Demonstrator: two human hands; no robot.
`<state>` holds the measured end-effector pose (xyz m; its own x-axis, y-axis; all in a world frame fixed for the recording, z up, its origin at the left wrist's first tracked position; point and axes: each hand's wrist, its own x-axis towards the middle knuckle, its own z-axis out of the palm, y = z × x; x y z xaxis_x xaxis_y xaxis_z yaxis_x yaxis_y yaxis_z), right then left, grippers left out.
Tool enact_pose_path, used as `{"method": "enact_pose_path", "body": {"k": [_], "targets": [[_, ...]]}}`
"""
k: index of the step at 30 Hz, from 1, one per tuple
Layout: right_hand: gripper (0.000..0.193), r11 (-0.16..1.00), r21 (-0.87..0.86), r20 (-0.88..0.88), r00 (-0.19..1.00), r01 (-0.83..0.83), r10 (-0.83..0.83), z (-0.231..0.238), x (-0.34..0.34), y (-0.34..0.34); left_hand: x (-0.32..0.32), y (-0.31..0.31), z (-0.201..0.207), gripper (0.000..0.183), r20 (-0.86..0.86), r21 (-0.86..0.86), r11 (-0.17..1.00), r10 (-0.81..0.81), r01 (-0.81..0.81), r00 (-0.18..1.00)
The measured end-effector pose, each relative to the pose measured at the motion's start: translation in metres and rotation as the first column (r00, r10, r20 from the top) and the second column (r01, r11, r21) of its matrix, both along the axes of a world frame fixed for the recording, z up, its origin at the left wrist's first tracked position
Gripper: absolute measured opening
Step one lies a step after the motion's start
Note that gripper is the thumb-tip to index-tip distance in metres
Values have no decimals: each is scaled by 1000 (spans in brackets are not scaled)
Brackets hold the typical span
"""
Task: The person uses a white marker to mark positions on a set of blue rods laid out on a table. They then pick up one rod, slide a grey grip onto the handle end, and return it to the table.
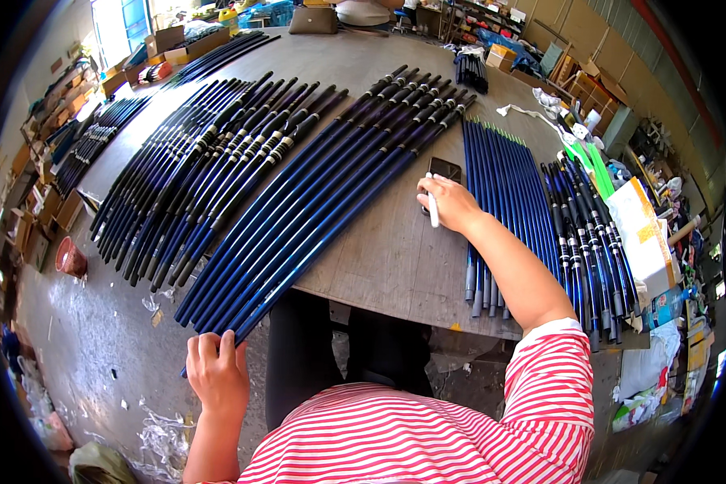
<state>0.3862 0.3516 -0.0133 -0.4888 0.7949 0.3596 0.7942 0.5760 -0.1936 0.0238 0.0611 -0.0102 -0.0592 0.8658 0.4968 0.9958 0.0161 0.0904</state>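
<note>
Grey table (379, 266) | blue rods (298, 211) | dark rods (210, 161) | brown bag (313, 21)

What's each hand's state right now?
Left hand: closed on a blue rod near its lower end.
Right hand: closed, holding a white pen-like stick.

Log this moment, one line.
left hand: holding blue fishing rod; right hand: holding white pen-like stick; nearby: dark rectangular object; surface: grey table

Glossy blue rods (331, 190) slant, near ends overhanging the table (371, 270); a white stick (433, 213) is held to their right.
</note>
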Motion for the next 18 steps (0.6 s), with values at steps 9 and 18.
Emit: {"method": "enact_pose_path", "body": {"k": [9, 18], "targets": [[43, 669, -489, -839, 511, -559, -186, 51, -68, -102, 70, 41, 39, 44, 280, 353, 817, -557, 456, 782], [32, 865, -436, -270, 953, -250, 139, 67, -76, -170, 115, 98, 50, 48, 200, 395, 615, -782, 682, 590]]}}
